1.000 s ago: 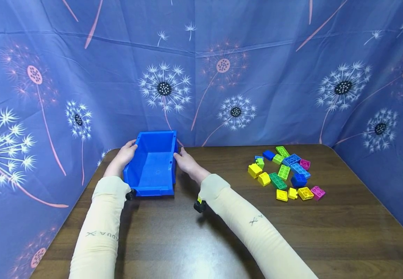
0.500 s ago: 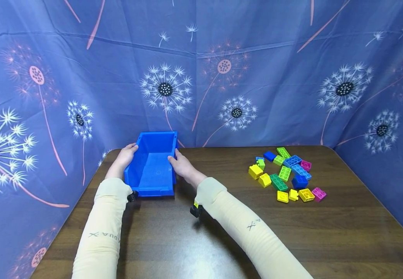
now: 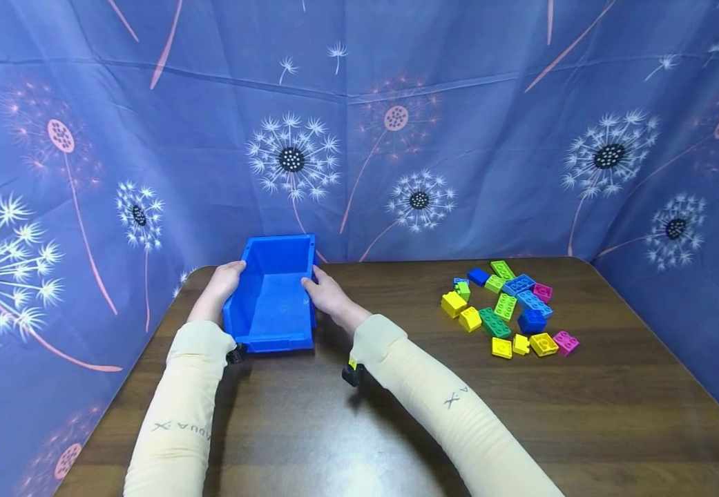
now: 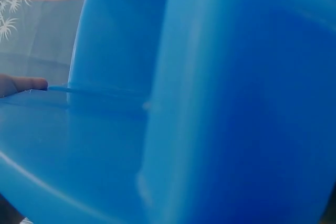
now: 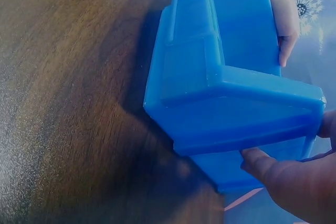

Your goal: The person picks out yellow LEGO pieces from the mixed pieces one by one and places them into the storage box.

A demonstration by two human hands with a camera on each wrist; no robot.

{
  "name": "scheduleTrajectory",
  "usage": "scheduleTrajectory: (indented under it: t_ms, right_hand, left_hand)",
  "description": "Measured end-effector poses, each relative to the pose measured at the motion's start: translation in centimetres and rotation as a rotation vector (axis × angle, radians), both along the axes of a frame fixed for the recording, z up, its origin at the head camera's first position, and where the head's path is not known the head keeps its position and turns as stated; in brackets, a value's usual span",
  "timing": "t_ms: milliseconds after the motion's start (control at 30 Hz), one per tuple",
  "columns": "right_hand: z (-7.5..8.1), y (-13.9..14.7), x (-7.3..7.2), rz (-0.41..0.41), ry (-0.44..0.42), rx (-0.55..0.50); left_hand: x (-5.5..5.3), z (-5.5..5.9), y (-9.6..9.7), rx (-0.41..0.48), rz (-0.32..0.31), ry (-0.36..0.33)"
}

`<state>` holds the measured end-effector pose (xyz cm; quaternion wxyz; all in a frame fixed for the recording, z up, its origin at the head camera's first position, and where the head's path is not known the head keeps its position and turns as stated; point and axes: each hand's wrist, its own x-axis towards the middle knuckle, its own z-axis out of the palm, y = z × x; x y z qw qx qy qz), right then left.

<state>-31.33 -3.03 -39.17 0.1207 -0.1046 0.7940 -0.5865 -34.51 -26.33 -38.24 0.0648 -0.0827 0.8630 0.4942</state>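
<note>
An open-fronted blue plastic storage bin (image 3: 281, 304) stands at the back left of the table, its inside bare. My left hand (image 3: 225, 277) holds the bin's left side wall near the top. On the opposite side, my right hand (image 3: 329, 295) grips the right wall, thumb at the rim. In the right wrist view, fingers of the right hand (image 5: 294, 179) press the outer side under the rim, while the left hand (image 5: 283, 22) shows on the far wall. The bin's blue wall (image 4: 252, 103) fills most of the left wrist view, hiding most of the left hand.
Several toy building bricks (image 3: 505, 307) in yellow, green, blue and pink lie loose on the right of the brown wooden table (image 3: 396, 414). A blue curtain with dandelion print (image 3: 458, 124) hangs right behind the table and along its sides.
My right hand has shifted slightly left, bringing its thumb onto the bin's right rim. The bin's front has shifted slightly right. The left hand keeps its hold; the loose bricks are unchanged.
</note>
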Motion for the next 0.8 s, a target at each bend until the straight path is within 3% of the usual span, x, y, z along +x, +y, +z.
scheduleTrajectory:
  t_ms: [333, 567, 800]
  right_hand:
    - [0.2, 0.4, 0.4, -0.011, -0.023, 0.008]
    - [0.3, 0.9, 0.7, -0.017, -0.001, 0.019]
    - [0.1, 1.6, 0.9, 0.016, -0.06, -0.06]
  left_hand:
    - [0.3, 0.0, 0.4, 0.0, 0.009, 0.034]
    - [0.6, -0.1, 0.8, 0.038, 0.013, 0.02]
    - [1.2, -0.1, 1.5, 0.04, 0.011, 0.018]
